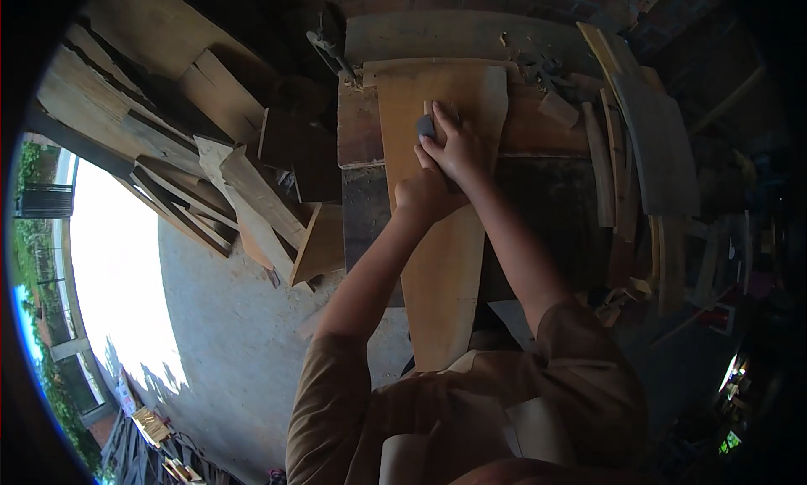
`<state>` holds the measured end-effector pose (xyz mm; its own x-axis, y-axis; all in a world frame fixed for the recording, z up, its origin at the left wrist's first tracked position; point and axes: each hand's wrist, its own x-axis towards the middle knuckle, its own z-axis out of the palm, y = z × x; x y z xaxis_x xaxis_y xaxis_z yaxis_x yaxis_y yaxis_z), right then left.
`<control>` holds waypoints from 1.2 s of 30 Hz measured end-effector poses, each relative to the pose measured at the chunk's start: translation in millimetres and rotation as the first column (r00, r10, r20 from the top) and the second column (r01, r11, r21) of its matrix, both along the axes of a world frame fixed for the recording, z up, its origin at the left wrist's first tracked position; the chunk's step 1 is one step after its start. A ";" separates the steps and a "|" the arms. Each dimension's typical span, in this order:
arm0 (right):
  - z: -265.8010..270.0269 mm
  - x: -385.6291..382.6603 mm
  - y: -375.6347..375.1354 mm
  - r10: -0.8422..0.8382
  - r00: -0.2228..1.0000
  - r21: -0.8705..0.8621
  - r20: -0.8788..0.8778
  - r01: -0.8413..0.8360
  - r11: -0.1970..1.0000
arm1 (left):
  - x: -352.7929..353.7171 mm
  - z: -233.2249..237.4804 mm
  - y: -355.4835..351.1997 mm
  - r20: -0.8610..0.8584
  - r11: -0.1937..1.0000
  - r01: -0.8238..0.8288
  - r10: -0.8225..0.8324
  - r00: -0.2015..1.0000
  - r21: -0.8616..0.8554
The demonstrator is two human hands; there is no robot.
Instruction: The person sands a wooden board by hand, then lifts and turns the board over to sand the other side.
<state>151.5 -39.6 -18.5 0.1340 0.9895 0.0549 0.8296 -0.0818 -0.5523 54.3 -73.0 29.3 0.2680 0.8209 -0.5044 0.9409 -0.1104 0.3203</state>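
Observation:
A long, tapering wooden board (441, 258) lies on the workbench (361, 119), its narrow end reaching back to my body. On its upper half my right hand (460, 153) is closed around a small wooden block with a dark grey piece (425, 127) on it, possibly a hand plane or a sanding block. My left hand (426, 195) is closed just below, close against the right hand and near the block's rear end. Its fingers are partly hidden, and the underside of the block is out of sight.
A clamp-like metal tool (330, 55) stands at the bench's back left. Shavings and scraps (546, 73) lie at the back right. Leaning boards (244, 182) crowd the left, and more planks (651, 140) stand on the right. Bright sunlight falls on the concrete floor (227, 334).

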 end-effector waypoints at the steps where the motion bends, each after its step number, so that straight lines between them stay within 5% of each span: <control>1: -2.8 5.2 30.9 -0.006 0.999 0.007 -0.033 0.006 1.000 | 7.2 6.4 28.5 -0.037 1.000 0.007 -0.007 0.999 -0.007; 5: 5.3 19.6 97.1 -0.027 1.000 -0.021 0.010 0.028 0.999 | 23.2 -0.3 92.5 0.013 0.999 0.016 -0.016 1.000 0.046; 10: 4.3 13.8 63.1 0.016 0.998 -0.008 0.061 -0.016 1.000 | 17.4 -1.2 49.4 0.008 0.987 -0.059 0.059 0.998 0.149; 19: 4.4 -56.5 -295.3 0.178 0.984 -0.013 0.012 -0.178 0.984 | -58.9 -12.8 -291.6 0.007 0.969 -0.188 0.192 0.981 -0.162; 22: 9.2 -64.6 -324.8 0.190 0.982 -0.036 -0.015 -0.190 0.981 | -72.9 -15.0 -326.8 -0.057 0.942 -0.147 0.136 0.989 -0.302; 27: -5.4 -58.5 -255.5 0.214 0.976 0.004 0.050 -0.214 0.977 | -61.9 -18.4 -256.4 -0.010 0.982 -0.096 0.096 0.995 -0.162; 28: 1.9 -59.0 -227.6 0.194 0.981 -0.111 0.032 -0.189 0.976 | -59.3 -20.4 -232.1 0.010 0.993 -0.081 0.082 0.997 -0.090; 33: -6.4 -50.8 -36.6 0.156 0.987 0.034 0.035 -0.158 0.987 | -48.5 -11.5 -49.9 0.006 0.988 -0.120 0.120 0.993 0.098; 36: 10.5 -51.8 94.8 0.176 0.983 -0.101 0.047 -0.170 0.980 | -44.3 -15.2 74.3 0.027 0.963 -0.187 0.186 0.982 0.193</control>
<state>99.7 55.2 -8.0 -0.0404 0.9984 -0.0387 0.8651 0.0156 -0.5013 10.0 1.3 14.2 0.1044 0.9384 -0.3294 0.9480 0.0063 0.3183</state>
